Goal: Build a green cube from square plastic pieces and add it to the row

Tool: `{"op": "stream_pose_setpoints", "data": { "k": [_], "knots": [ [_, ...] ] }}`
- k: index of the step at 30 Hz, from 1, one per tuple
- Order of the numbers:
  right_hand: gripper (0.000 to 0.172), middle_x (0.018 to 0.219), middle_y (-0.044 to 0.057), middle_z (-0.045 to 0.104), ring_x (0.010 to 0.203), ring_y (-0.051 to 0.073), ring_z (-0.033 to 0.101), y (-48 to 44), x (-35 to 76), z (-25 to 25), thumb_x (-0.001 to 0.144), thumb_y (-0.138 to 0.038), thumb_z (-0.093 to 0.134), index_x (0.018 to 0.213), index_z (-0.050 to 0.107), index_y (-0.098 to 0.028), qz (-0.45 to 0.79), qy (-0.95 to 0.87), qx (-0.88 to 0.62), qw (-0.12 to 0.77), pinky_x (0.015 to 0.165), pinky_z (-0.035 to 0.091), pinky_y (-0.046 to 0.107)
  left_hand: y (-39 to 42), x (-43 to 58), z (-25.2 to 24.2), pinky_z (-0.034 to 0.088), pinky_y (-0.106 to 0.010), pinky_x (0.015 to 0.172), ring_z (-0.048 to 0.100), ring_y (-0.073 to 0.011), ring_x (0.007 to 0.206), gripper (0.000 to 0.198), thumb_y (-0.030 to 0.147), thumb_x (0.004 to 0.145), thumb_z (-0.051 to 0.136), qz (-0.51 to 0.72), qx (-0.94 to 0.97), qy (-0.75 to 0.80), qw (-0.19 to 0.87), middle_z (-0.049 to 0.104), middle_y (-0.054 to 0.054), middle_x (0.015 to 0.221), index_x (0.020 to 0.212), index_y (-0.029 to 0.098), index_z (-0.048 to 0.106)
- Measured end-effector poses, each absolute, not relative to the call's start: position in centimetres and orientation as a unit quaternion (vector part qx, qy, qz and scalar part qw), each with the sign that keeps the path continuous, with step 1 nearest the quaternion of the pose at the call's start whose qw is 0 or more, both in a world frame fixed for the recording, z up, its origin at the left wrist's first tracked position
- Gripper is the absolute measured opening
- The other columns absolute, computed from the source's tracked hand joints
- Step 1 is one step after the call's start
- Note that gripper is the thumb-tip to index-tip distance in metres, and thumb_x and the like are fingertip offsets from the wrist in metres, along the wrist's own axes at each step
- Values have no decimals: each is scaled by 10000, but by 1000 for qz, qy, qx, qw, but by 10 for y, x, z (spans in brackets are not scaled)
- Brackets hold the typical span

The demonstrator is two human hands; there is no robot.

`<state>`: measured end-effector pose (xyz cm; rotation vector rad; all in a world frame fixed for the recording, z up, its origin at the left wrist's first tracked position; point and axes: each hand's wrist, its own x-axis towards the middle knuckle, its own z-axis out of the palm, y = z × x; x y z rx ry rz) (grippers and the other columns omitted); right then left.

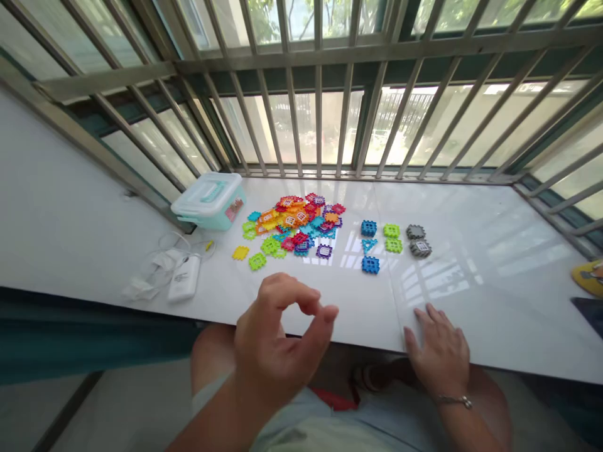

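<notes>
My left hand [277, 336] is raised above the near edge of the white sill [494, 276], fingers curled with thumb and forefinger almost touching; nothing shows between them. My right hand [440, 355] lies flat on the sill's front edge, fingers spread, holding nothing. Beyond the hands lies a heap of colourful plastic interlocking tiles [294, 223]. To its right, sorted apart, are blue pieces [370, 246], two green pieces [392, 238] and two grey pieces [418, 241]. Loose yellow [240, 252] and green [257, 260] tiles lie at the heap's near left.
A pale teal lidded storage box [210, 199] stands at the back left. A white power bank with a cable [183, 276] lies near the left front edge. Metal window bars [320, 132] close off the far side. A yellow object [588, 276] shows at the right edge.
</notes>
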<state>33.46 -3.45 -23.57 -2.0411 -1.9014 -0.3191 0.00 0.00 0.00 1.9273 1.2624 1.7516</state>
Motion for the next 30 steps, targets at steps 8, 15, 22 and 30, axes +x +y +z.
{"op": "stream_pose_setpoints", "data": {
  "k": [8,15,22,30],
  "knots": [
    [521,1650,150,506,1543,341,431,-34,333,-237,1066,-476,448,1476,583,-183,-114,-665,-718,172,1272,281,601,8,-70,-123,464,-263,685,561,-131,641,103,187,972,660,400,717,571,4,599,43,691,905,239,716],
    [491,1635,161,519,1522,358,460,-35,334,-236,1060,-452,468,1468,578,-203,-108,-671,-715,167,1257,297,630,25,-83,-210,454,-276,680,633,-176,674,216,289,1002,528,229,698,673,92,635,4,686,878,236,697],
    [430,1564,177,577,1483,385,490,-26,330,-238,1058,-471,468,1356,637,-212,-92,-678,-707,180,1218,336,673,32,-56,-211,435,-317,706,701,-241,799,266,423,1064,498,84,692,714,58,749,-68,854,1010,230,672],
    [222,1167,108,728,1129,265,654,6,255,-201,1080,-321,516,1161,705,-240,99,-803,-541,230,1019,507,422,56,-45,-204,405,-312,663,716,-265,757,421,456,1083,429,15,715,695,70,762,-92,815,905,247,747]
  ]
}}
